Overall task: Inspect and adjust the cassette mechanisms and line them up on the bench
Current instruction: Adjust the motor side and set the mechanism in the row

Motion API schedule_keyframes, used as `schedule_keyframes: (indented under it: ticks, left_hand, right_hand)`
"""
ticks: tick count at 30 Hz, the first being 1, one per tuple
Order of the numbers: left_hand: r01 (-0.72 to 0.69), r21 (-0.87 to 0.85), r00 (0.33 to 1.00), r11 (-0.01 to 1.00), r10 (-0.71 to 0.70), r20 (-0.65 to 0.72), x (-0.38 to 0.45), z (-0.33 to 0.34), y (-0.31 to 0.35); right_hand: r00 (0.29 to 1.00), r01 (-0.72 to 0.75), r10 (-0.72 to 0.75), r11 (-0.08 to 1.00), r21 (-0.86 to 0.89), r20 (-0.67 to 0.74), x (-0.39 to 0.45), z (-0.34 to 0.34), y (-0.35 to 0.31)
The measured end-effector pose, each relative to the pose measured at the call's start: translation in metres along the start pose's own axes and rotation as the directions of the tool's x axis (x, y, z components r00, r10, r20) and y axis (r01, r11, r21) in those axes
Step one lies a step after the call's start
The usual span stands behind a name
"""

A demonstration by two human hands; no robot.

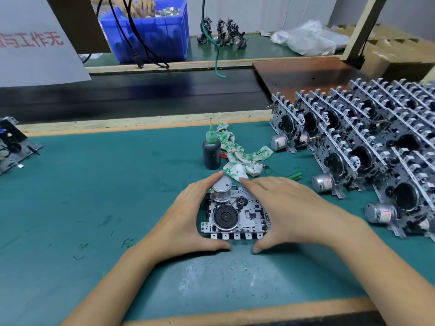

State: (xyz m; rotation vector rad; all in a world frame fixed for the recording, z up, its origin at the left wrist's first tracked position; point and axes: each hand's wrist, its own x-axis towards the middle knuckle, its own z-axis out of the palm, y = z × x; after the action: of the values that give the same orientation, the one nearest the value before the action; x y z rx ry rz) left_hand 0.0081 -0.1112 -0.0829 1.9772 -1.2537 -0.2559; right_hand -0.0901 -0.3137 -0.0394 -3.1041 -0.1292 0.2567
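Fingers of left hand (186, 217) and right hand (284, 212) curl round the cassette mechanism (235, 215) just before the oil bottle (211, 151); a slipping thumb risks bending its tabs.

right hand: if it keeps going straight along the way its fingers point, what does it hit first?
The right hand points up-left over the cassette mechanism. Straight on, its index fingertip would probably first meet the silver motor can, or the left hand fingertip beside it. Depth is unclear.
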Motion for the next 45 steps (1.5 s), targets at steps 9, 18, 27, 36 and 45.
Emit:
schedule_keyframes:
  ticks: [9,18,27,36,45]
  left_hand:
    - [-0.019,-0.223,0.981,0.975,-0.025,-0.194,-0.004,-0.001,0.007]
    - [0.349,-0.937,0.915,-0.01,-0.211,0.343,0.027,-0.005,0.019]
    - [0.266,-0.949,0.944,-0.167,-0.153,0.292,0.03,0.0,0.022]
    - [0.234,-0.924,0.927,-0.302,-0.218,0.306,0.026,0.006,0.008]
    - [0.255,-0.895,0.853,-0.367,-0.349,0.387,0.029,0.01,0.0]
  right_hand:
    - [0.976,0.031,0.012,0.981,0.192,-0.219,0.002,-0.005,-0.007]
    - [0.888,0.033,-0.442,-0.21,0.977,-0.125,0.006,-0.025,-0.011]
    - [0.982,-0.106,-0.164,-0.091,0.99,0.09,0.021,0.002,-0.009]
    - [0.988,0.008,0.051,0.929,0.369,-0.148,0.015,-0.001,0.039]
    - [0.984,-0.015,0.127,0.766,0.643,-0.128,0.019,0.007,0.041]
